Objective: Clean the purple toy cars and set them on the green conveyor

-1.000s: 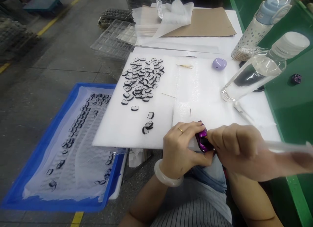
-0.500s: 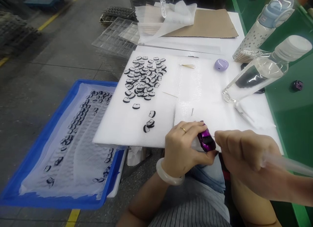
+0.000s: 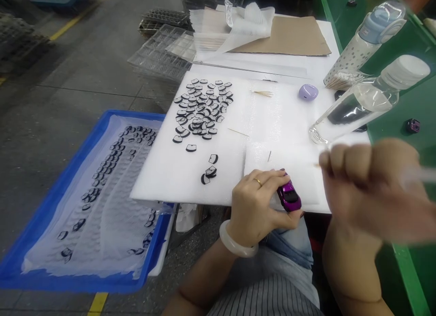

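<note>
My left hand (image 3: 254,207) grips a small shiny purple toy car (image 3: 289,197) with black windows between thumb and fingers, at the table's front edge. To its right, my right hand (image 3: 371,189) is raised and blurred, its fingers curled closed. A thin stick (image 3: 317,165) pokes out past its fingertips, and a translucent tube (image 3: 422,174) sticks out on the thumb side; both are smeared. My right hand is apart from the car. Small black-edged curved parts (image 3: 199,109) lie loose at the table's left, with several more (image 3: 208,174) nearer my left hand.
A clear bottle of liquid (image 3: 354,109), a dotted flask (image 3: 354,52), cotton swabs (image 3: 344,77) and a purple case (image 3: 308,92) stand or lie at the right. Thin sticks (image 3: 263,94) lie on the white foam (image 3: 231,184). A blue tray (image 3: 81,283) with more parts sits at left, lower.
My right hand has drawn away from the car, up and to the right, with the stick and tube. My left hand keeps the car in nearly the same place.
</note>
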Demonstrator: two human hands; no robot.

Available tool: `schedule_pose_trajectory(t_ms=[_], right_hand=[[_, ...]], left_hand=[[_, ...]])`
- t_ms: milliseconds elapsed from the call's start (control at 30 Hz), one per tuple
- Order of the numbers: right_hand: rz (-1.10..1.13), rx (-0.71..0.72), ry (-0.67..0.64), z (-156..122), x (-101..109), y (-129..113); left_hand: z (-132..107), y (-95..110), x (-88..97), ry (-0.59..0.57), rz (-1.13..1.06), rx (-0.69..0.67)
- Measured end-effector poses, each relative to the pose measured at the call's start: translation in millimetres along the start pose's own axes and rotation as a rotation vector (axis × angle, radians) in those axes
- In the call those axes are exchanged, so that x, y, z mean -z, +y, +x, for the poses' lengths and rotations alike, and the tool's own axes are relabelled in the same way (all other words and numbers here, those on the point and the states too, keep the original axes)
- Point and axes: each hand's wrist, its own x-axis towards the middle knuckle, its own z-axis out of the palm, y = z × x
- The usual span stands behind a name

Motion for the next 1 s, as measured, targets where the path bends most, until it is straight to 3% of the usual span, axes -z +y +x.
schedule_pose_trajectory(t_ms=[100, 200, 233, 267, 300, 367, 433, 533, 667, 800, 1000], right_hand=[[-0.036, 0.184, 0.175, 13.4, 1.3, 22.5], [-0.316, 0.641, 0.591, -0.5, -7.1, 26.8], [-0.437, 0.718, 0.641, -6.4, -10.9, 25.0], [-0.560, 0.693, 0.590, -10.2, -14.9, 22.9], [-0.671, 0.575, 0.443, -10.8, -18.9, 21.6], [-0.820, 0.280, 0.045, -2.6, -25.7, 22.7], [-0.888, 0.210, -0.152, 10.7, -29.7, 26.8], [-0.849, 0.316, -0.081, 12.5, -28.3, 25.6], [-0.657, 0.399, 0.116, -29.6, -16.0, 8.6], [-0.639, 0.378, 0.125, -61.6, -7.1, 10.8], [-0.622, 0.356, 0.132, -59.4, -9.4, 23.9]], left_hand=[[-0.7, -0.1, -0.8, 0.012, 0.004, 0.000], [-0.9, 0.0, 0.3, -0.008, 0.004, 0.007], [-1.0, 0.0, 0.8, -0.016, 0.006, 0.016], [-1.2, 0.0, 1.4, -0.022, 0.014, 0.030], [-1.5, 0.0, 1.9, -0.023, 0.028, 0.049], [-2.3, 0.0, 2.4, -0.015, 0.068, 0.083], [-3.2, 0.0, 2.5, -0.006, 0.105, 0.097], [-3.8, -0.1, 2.7, -0.015, 0.102, 0.089], [-2.9, -1.4, 3.1, -0.044, 0.006, 0.073], [-2.9, -2.9, 2.6, -0.034, -0.015, 0.069], [-3.7, -2.0, 2.4, -0.040, -0.015, 0.073]])
